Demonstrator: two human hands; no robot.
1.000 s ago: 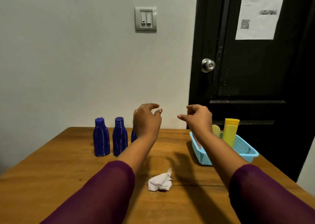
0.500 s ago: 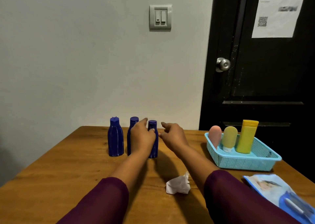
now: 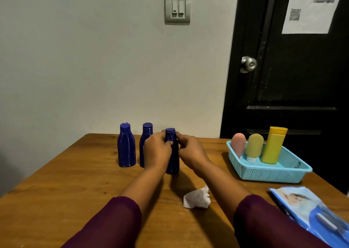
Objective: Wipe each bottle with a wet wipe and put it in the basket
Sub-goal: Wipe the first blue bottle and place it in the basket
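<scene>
Three dark blue bottles stand in a row at the far side of the wooden table (image 3: 56,191). My left hand (image 3: 156,153) and my right hand (image 3: 190,153) both grip the right blue bottle (image 3: 172,162), which stands upright on the table. The left blue bottle (image 3: 126,148) and the middle blue bottle (image 3: 146,134) stand untouched; my left hand hides part of the middle one. A crumpled white wet wipe (image 3: 197,198) lies on the table between my forearms. The light blue basket (image 3: 268,172) at the right holds a pink tube (image 3: 238,143), a yellow-green tube (image 3: 255,145) and a yellow bottle (image 3: 273,143).
A blue pack of wet wipes (image 3: 309,208) lies at the table's near right corner. Behind the table are a grey wall with a light switch (image 3: 177,7) and a black door with a round knob (image 3: 249,64).
Both hands came down from mid-air to the blue bottles and closed round the right one. The view shifted left and down, bringing the wipes pack into sight.
</scene>
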